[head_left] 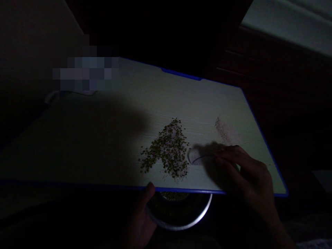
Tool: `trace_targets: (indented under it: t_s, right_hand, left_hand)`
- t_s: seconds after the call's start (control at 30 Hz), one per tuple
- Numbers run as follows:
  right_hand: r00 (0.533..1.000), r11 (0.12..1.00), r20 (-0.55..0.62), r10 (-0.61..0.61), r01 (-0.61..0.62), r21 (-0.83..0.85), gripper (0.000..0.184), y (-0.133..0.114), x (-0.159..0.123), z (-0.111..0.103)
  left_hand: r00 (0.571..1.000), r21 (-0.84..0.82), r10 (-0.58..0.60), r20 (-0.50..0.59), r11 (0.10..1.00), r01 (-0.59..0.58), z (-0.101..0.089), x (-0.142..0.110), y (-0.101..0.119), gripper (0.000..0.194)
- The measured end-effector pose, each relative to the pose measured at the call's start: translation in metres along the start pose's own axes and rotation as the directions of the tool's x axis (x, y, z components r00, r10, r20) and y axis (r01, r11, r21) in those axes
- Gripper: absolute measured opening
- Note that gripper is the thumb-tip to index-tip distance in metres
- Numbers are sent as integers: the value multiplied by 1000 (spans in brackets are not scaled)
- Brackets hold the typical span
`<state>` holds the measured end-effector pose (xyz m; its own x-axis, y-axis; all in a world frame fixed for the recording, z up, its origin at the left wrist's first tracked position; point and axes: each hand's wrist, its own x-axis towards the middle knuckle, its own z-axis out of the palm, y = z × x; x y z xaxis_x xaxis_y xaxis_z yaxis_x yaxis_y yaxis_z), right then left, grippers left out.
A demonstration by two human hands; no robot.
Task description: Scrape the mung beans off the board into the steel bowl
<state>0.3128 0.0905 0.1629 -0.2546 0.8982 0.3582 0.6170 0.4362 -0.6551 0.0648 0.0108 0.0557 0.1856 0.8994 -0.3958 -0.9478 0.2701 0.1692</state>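
A pile of small green and pale grains [168,148] lies on a light table with a blue rim [77,185]. My right hand [246,174] rests on the table just right of the pile, fingers curled, tips near a small pale patch [194,157]; whether it holds anything is too dark to see. My left hand [141,221] grips the rim of a round metal bowl [181,216] held under the table's front edge, below the pile. Some grains show inside the bowl.
A faint reddish-white streak of fine grains [224,131] lies at the right of the table. A white cable or cord [54,97] sits at the far left. Dark wooden furniture [272,69] stands behind on the right. The room is very dim.
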Motion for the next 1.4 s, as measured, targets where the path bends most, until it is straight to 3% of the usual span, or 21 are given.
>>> trace_targets:
  t_s: [0.1,0.2,0.43,0.67,0.83,0.97,1.17,1.3,1.4]
  right_hand:
    - [995,998,-75,62,-62,4,20,2,-12,-1]
    - [992,998,-115,53,-57,-38,24,3,-11,-1]
    - [999,997,-37,-33,30,-75,30,6,23,6]
    - [1000,1000,28,-5,5,-11,22,3,4,4]
    - [997,997,-24,-75,75,19,27,3,-15,-2]
    - [996,1000,-88,-8,7,-6,28,0,-29,-1]
    - [992,997,-105,69,-73,-37,28,-3,-44,8]
    - [982,991,-143,119,-126,-38,25,-5,-39,10]
    - [993,999,-115,26,-30,-39,27,-7,-31,9]
  left_hand:
    - [998,7,-24,56,1000,24,2,0,1,24]
    - [999,39,-29,23,999,28,5,1,3,19]
    - [999,39,28,-16,999,-27,9,2,1,16]
    - [1000,39,3,-13,999,-3,5,1,0,19]
    - [991,35,15,-130,999,-11,5,1,0,14]
    - [964,28,4,-268,1000,4,7,0,-1,12]
    - [927,22,35,-372,999,-29,5,-1,-2,17]
    - [965,17,36,-258,999,-32,4,-1,-1,20]
    - [997,-22,10,-72,1000,-12,3,0,-1,24]
